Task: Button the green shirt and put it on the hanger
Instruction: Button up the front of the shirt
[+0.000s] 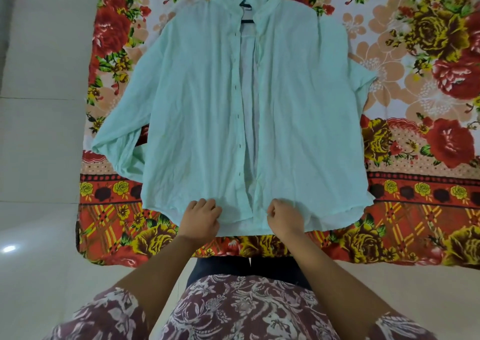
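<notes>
Shirt: the green shirt (197, 111) lies flat on the flowered sheet (415, 79), front open.
Hanger: a dark hanger (246, 20) shows inside the collar.
Left hand (201, 218): grip clenched on the shirt hem.
Right hand (283, 218): grip clenched on the hem too.
Progress: buttoning looks not yet started; every button remains, and the hanging is still to finish.

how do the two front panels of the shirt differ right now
The left panel carries the row of buttons down its inner edge; the right panel shows none. The left panel's edge runs fairly straight, while the right panel's edge folds back near the collar, where a dark hanger shows. The left hand grips the left panel's hem, the right hand the right's. Both lie flat, unbuttoned, apart.
</notes>
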